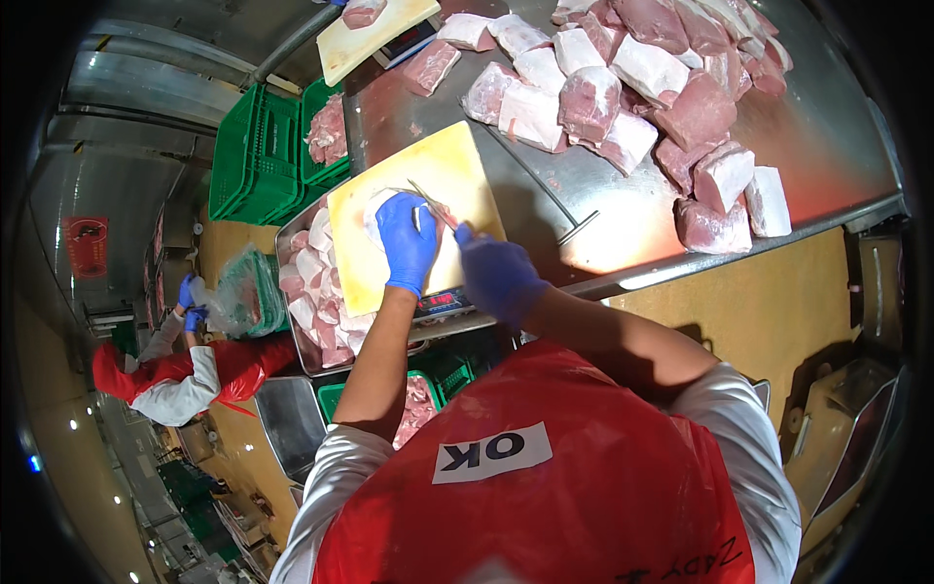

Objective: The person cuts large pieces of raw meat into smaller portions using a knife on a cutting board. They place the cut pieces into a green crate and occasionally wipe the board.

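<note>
A pale yellow cutting board [467, 161] lies at the near left of the metal table. On it my blue-gloved left hand [407, 243] presses on a piece of meat [375, 216], mostly hidden under the palm and fingers. My right hand [498, 277], also gloved in blue and slightly blurred, is closed round the handle of a knife [428, 201]. Its blade points up and left, close to the left fingertips and beside the meat. The board rests over a scale [440, 303] whose lit display shows at its near edge.
Many raw meat blocks [589, 102] are heaped on the metal table [808, 165]; a long T-ended metal rod [545, 190] lies before them. Left of the board stands a tray of cut meat [316, 282], with green crates [255, 156] beyond. A co-worker [195, 370] in red handles a plastic bag.
</note>
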A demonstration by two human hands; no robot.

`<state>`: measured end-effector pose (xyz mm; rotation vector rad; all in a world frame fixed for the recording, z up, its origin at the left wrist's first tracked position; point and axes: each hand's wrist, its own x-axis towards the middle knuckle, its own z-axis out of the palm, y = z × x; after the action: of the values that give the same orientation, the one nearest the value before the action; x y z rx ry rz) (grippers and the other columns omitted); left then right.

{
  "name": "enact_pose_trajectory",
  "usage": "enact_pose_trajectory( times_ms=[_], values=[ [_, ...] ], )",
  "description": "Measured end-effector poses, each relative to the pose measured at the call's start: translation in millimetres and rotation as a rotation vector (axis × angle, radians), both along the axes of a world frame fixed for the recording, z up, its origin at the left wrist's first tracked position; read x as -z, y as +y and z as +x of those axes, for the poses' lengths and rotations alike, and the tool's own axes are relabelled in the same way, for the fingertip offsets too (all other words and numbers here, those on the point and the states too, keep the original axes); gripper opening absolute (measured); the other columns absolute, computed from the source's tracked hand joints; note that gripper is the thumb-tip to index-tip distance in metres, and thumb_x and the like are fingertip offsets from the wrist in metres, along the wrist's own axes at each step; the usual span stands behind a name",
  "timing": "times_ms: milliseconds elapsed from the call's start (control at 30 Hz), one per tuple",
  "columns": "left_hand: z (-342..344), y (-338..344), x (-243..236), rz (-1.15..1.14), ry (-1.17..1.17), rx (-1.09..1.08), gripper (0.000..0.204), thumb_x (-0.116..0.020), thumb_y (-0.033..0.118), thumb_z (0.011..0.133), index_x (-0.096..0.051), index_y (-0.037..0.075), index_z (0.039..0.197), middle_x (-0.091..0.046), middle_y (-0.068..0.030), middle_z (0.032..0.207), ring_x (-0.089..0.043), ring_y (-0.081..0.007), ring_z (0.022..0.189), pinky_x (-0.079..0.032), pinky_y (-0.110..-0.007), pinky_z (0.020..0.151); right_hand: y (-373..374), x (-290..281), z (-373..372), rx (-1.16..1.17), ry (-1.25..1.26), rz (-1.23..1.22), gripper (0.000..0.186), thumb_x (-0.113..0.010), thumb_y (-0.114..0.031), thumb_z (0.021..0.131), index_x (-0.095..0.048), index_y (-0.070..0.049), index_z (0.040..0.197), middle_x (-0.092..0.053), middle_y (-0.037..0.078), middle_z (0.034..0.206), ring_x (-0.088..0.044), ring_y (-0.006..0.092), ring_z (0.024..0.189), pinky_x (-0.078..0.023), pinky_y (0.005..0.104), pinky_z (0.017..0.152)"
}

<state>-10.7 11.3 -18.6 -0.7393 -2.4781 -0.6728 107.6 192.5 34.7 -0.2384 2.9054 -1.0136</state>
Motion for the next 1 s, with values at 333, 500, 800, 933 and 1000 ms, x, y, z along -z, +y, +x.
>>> enact_pose_trajectory(
  times_ms=[333, 500, 800, 933, 1000],
  values=[
    [-1.9, 0.4, 1.6, 0.061, -0.05, 0.056, 0.014, -0.066, 0.016, 0.093, -0.063, 0.002, 0.091, -0.064, -0.0209, 0.091, -0.061, -0.042, 0.088, -0.047, -0.053, 0.085, -14.8, 9.1, 25.1, 0.111, -0.048, -0.029, 0.039, -0.055, -0.007, 0.097, -0.061, 0.013, 0.13, -0.074, 0.023, 0.1, -0.078, 0.0322, 0.083, -0.063, 0.0411, 0.069],
    [-1.4, 4.7, 1.2, 0.046, -0.004, 0.018, 0.016, -0.066, 0.017, 0.095, -0.063, 0.003, 0.089, -0.064, -0.0182, 0.088, -0.061, -0.0381, 0.084, -0.047, -0.05, 0.083, -15.1, 21.2, 42.7, 0.124, -0.137, -0.127, 0.048, -0.058, -0.008, 0.094, -0.053, 0.009, 0.138, -0.073, 0.027, 0.101, -0.077, 0.0419, 0.087, -0.062, 0.051, 0.074],
    [-15.0, -24.2, 7.5, 0.533, -0.329, -0.035, 0.012, -0.066, 0.008, 0.099, -0.069, -0.001, 0.106, -0.07, -0.0157, 0.102, -0.067, -0.0263, 0.098, -0.053, -0.04, 0.089, 59.2, 19.2, 111.3, 0.097, -0.166, -0.489, 0.038, -0.058, -0.013, 0.1, -0.06, -0.004, 0.137, -0.074, 0.019, 0.09, -0.077, 0.0352, 0.085, -0.059, 0.0492, 0.072],
    [39.2, -8.7, -25.5, 0.321, -0.339, -0.043, 0.018, -0.065, 0.007, 0.101, -0.069, 0.001, 0.118, -0.069, -0.0144, 0.118, -0.066, -0.0252, 0.113, -0.054, -0.037, 0.097, 104.4, -33.6, 98.0, 0.267, -0.664, -0.882, 0.035, -0.06, -0.014, 0.103, -0.067, -0.008, 0.137, -0.07, 0.008, 0.084, -0.068, 0.0167, 0.069, -0.053, 0.0342, 0.061],
    [54.9, -6.6, -5.6, -0.052, -0.218, 0.149, 0.028, -0.068, 0.013, 0.1, -0.068, 0.003, 0.127, -0.068, -0.0164, 0.128, -0.064, -0.0298, 0.121, -0.053, -0.042, 0.101, 114.8, -38.7, 95.5, 0.312, -0.592, -0.899, 0.044, -0.058, -0.011, 0.106, -0.061, -0.008, 0.149, -0.066, 0.002, 0.083, -0.057, 0.0083, 0.059, -0.047, 0.026, 0.053]
  ],
)
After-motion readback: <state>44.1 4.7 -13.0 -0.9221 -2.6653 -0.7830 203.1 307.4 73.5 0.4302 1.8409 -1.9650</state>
